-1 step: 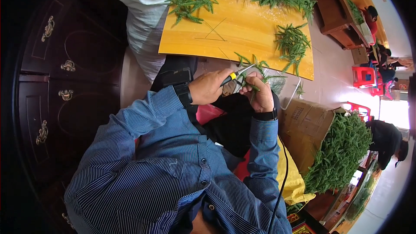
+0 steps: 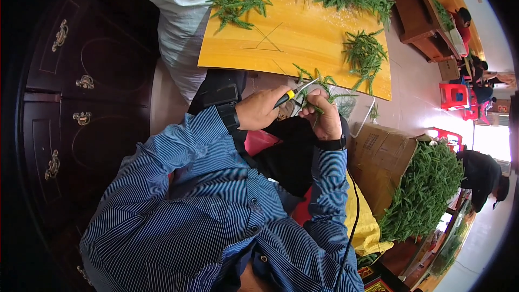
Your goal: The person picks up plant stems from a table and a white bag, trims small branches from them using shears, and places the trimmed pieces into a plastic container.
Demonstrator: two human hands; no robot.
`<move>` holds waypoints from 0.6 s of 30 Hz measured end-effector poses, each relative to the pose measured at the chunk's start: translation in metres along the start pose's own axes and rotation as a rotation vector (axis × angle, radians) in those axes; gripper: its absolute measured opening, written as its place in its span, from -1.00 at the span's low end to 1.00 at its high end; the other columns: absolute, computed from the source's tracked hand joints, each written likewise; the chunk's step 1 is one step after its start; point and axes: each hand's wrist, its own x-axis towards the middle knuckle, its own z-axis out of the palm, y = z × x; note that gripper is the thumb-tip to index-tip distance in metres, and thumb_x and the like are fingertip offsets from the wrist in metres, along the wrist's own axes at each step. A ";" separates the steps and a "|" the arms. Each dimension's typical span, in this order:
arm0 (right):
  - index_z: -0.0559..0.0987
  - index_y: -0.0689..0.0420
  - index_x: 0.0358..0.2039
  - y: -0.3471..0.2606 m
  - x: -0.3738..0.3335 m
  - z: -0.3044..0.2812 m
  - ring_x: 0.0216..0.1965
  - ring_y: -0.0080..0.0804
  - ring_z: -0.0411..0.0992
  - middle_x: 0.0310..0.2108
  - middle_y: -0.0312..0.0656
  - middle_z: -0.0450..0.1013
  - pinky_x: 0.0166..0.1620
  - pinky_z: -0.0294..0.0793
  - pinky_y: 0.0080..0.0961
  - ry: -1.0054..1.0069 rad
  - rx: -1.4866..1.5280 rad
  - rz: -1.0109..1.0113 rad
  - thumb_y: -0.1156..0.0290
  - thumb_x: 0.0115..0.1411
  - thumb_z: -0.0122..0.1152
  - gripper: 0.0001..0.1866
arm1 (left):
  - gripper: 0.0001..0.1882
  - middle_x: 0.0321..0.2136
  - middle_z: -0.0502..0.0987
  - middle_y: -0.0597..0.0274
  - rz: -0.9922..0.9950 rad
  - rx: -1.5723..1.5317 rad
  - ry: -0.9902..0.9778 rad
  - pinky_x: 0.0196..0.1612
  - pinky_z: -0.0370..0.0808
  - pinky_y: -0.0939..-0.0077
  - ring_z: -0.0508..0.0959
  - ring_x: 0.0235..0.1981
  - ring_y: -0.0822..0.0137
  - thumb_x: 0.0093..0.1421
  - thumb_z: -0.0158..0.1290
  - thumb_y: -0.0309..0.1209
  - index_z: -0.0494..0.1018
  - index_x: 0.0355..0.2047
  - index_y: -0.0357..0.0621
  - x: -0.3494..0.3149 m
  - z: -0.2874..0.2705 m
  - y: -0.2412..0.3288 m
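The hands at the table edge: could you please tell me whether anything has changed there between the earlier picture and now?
Nothing visibly changed. The left hand holds the yellow-and-black handled tool as before, the right hand holds the green sprig, and the green piles lie unmoved on the wooden table.

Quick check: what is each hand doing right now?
Left hand: closed on a yellow-and-black-handled tool.
Right hand: closed on a green sprig.
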 end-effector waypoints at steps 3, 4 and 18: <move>0.49 0.19 -0.26 -0.016 -0.013 0.021 -0.44 -0.49 0.45 -0.39 -0.29 0.44 -0.27 0.54 -0.47 0.009 0.031 -0.087 0.44 0.15 0.21 -0.83 | -0.56 -0.22 0.51 -0.05 -0.108 -0.278 -0.056 -0.08 0.45 0.33 0.54 -0.18 0.07 0.15 -0.03 -0.56 0.26 0.08 -0.26 0.001 -0.006 0.004; 0.49 0.19 -0.26 -0.018 -0.015 0.025 -0.44 -0.49 0.45 -0.39 -0.29 0.44 -0.27 0.54 -0.47 0.005 0.031 -0.087 0.44 0.15 0.21 -0.83 | -0.56 -0.22 0.51 -0.05 -0.108 -0.276 -0.053 -0.08 0.45 0.33 0.54 -0.18 0.07 0.15 -0.03 -0.56 0.26 0.08 -0.26 0.002 -0.007 0.003; 0.50 0.19 -0.11 0.011 -0.005 0.023 -0.11 -0.44 0.45 -0.14 -0.25 0.48 -0.01 0.43 -0.48 -0.017 -0.296 -0.596 0.69 0.03 0.33 -0.61 | -0.73 -0.43 0.47 0.25 -0.272 -0.674 -0.143 -0.34 0.42 0.58 0.47 -0.42 0.48 0.10 0.01 -0.61 0.35 -0.15 -0.27 0.003 -0.016 0.017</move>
